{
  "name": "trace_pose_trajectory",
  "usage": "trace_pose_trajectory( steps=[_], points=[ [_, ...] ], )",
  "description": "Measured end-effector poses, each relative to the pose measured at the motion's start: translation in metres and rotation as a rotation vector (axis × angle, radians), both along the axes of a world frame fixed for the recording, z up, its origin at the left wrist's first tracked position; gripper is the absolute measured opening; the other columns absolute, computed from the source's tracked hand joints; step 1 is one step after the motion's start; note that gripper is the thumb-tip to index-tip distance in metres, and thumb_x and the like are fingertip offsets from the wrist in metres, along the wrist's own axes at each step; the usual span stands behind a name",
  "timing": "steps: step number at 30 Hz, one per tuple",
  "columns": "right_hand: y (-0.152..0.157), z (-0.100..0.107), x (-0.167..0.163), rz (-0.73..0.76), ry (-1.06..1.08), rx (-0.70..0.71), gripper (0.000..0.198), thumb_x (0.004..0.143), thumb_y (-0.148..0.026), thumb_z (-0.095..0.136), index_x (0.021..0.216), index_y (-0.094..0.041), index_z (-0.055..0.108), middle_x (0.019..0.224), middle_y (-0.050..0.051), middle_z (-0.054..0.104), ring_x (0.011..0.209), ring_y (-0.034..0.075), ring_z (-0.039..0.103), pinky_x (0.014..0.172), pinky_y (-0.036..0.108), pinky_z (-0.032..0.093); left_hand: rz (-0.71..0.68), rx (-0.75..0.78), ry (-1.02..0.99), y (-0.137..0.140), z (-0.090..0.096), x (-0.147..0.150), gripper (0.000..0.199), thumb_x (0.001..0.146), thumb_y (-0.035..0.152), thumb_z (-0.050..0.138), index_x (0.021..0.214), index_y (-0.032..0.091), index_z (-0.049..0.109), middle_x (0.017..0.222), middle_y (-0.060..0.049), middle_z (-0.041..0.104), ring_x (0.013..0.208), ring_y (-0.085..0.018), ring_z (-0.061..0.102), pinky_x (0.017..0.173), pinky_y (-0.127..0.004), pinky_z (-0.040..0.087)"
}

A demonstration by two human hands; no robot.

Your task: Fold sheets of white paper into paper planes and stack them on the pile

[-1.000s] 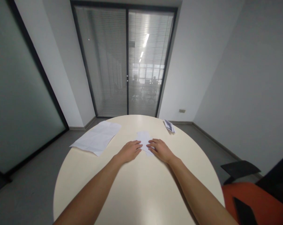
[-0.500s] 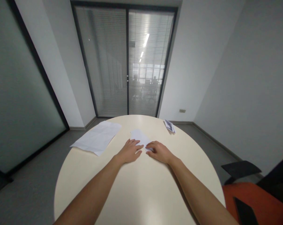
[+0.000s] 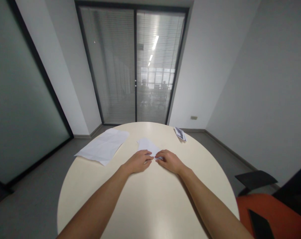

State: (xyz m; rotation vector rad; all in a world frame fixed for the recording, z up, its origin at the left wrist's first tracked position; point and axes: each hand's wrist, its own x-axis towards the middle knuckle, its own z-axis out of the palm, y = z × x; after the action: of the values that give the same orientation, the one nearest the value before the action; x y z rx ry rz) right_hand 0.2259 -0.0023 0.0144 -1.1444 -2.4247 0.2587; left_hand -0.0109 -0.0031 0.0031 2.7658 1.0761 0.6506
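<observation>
Small paper (image 3: 147,144) lies clear of the round table's (image 3: 150,202) edges. Left hand (image 3: 140,161) and right hand (image 3: 170,161) touch its near end, fingers bent; grip cannot be determined. Large sheet (image 3: 104,145) reaches the left rim.

We see a left forearm (image 3: 103,202) and a right forearm (image 3: 206,200), both bare right down to the lower edge of the head view. Each is broad at the bottom and tapers smoothly to a narrower wrist (image 3: 127,169). Our left hand (image 3: 138,162) and right hand (image 3: 169,161) are bare too, with slim fingers (image 3: 162,152); their nails are too small for us to make out.
</observation>
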Motion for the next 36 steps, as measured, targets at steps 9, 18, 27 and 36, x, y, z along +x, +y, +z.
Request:
trace_pose_trajectory(
  steps=[9, 18, 27, 36],
  points=[
    [0.007, -0.006, 0.003, 0.035, 0.037, -0.011, 0.024, 0.093, -0.027, 0.055, 0.106, -0.021, 0.074, 0.106, 0.006, 0.074, 0.101, 0.021, 0.064, 0.093, 0.033, 0.047, -0.068, 0.023, -0.031, -0.003, 0.004, 0.001, 0.031, 0.096, 0.024, 0.049, 0.115, 0.023, 0.073, 0.129, -0.007, 0.066, 0.120, -0.021, 0.060, 0.109, -0.036, 0.044],
    [0.010, -0.009, 0.012, 0.089, 0.105, -0.078, 0.027, 0.086, -0.021, 0.059, 0.108, -0.022, 0.075, 0.111, 0.006, 0.072, 0.085, 0.018, 0.065, 0.078, 0.029, 0.050, -0.054, 0.024, -0.017, -0.003, 0.004, 0.001, 0.032, 0.096, 0.022, 0.049, 0.118, 0.023, 0.072, 0.129, -0.006, 0.066, 0.120, -0.022, 0.060, 0.107, -0.036, 0.047],
    [0.012, -0.007, 0.009, 0.034, 0.111, -0.031, 0.021, 0.092, -0.029, 0.057, 0.095, -0.020, 0.075, 0.093, 0.006, 0.073, 0.084, 0.019, 0.063, 0.080, 0.030, 0.046, -0.057, 0.008, -0.049, -0.002, 0.003, 0.001, 0.033, 0.097, 0.023, 0.048, 0.122, 0.022, 0.069, 0.128, -0.006, 0.067, 0.120, -0.020, 0.060, 0.107, -0.035, 0.046],
    [0.011, -0.009, 0.000, -0.098, 0.083, 0.019, 0.017, 0.089, -0.024, 0.056, 0.087, -0.018, 0.072, 0.088, 0.006, 0.070, 0.085, 0.019, 0.061, 0.081, 0.029, 0.044, -0.059, -0.003, -0.055, -0.003, 0.003, 0.001, 0.032, 0.096, 0.024, 0.048, 0.122, 0.022, 0.068, 0.126, -0.006, 0.068, 0.119, -0.020, 0.060, 0.107, -0.035, 0.046]
  ],
)
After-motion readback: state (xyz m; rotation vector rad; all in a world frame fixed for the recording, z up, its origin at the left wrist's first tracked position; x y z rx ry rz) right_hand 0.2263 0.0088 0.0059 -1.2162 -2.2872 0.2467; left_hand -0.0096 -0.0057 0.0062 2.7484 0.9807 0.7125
